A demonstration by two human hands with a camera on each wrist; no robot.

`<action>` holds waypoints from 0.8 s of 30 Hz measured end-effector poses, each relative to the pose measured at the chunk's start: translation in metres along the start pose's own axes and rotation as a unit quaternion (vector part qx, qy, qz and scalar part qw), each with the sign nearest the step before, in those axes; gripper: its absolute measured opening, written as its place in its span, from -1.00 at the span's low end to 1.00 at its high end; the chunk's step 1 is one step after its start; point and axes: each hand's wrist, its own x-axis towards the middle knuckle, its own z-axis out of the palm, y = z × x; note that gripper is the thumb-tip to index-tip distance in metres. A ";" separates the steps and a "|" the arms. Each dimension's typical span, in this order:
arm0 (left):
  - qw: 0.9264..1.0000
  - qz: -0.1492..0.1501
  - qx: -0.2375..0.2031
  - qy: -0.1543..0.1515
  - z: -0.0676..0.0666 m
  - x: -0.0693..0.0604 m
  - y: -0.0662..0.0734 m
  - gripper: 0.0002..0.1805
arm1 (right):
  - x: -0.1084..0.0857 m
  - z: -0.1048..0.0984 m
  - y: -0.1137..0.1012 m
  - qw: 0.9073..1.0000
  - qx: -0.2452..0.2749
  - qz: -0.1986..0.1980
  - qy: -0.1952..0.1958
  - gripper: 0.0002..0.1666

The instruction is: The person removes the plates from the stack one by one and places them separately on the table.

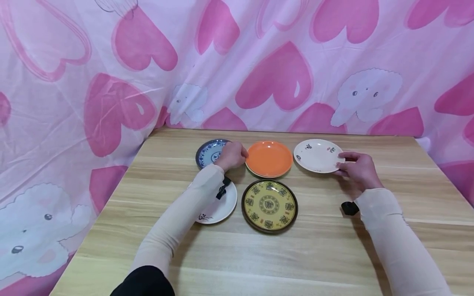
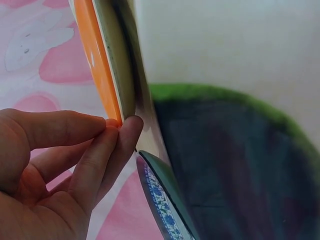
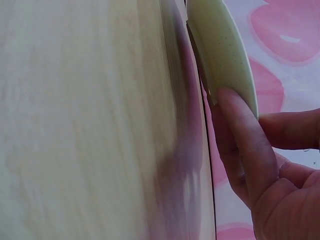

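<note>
In the head view my left hand (image 1: pixel 232 156) is at the left rim of an orange plate (image 1: pixel 269 158). The left wrist view shows its thumb and fingertips pinching the rim of that plate (image 2: pixel 97 60), whose side below the orange is cream. My right hand (image 1: pixel 358 167) grips the right edge of a white plate (image 1: pixel 317 155) with small printed motifs. Seen from the right wrist, fingers lie against the pale underside of this plate (image 3: pixel 225 55), which is lifted at that edge. A blue-and-white patterned plate (image 1: pixel 207 153) sits partly hidden behind the left hand.
Nearer on the wooden table (image 1: pixel 314 255) lie a yellow-brown patterned plate (image 1: pixel 269 205) and a white plate (image 1: pixel 224 207), the latter partly covered by the left forearm. A pink heart-print cloth (image 1: pixel 274 78) hangs behind the table's back edge and along its left.
</note>
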 end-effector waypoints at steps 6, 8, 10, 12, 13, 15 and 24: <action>1.000 0.000 0.007 0.000 0.001 0.001 0.000 -0.70 | 0.001 0.001 0.001 1.000 0.010 0.009 0.005 -0.35; 1.000 -0.002 0.007 0.002 0.000 0.000 0.000 -0.69 | 0.002 0.002 0.001 1.000 0.014 0.009 0.004 -0.35; 1.000 -0.004 0.006 0.002 0.000 0.000 0.000 -0.69 | 0.003 0.003 0.001 1.000 0.017 0.008 0.002 -0.35; 1.000 -0.008 0.002 0.002 -0.001 0.000 0.000 -0.69 | 0.004 0.003 0.001 1.000 0.015 0.007 0.003 -0.34; 1.000 -0.010 -0.001 0.002 -0.001 0.000 0.000 -0.69 | 0.004 0.003 0.001 1.000 0.014 0.007 0.004 -0.35; 1.000 -0.015 -0.007 0.001 -0.001 0.000 0.001 -0.69 | 0.004 0.004 0.001 1.000 0.014 0.006 0.004 -0.34; 1.000 -0.015 -0.005 0.007 0.001 0.001 0.000 -0.69 | 0.006 0.003 0.001 1.000 0.017 0.012 -0.012 -0.30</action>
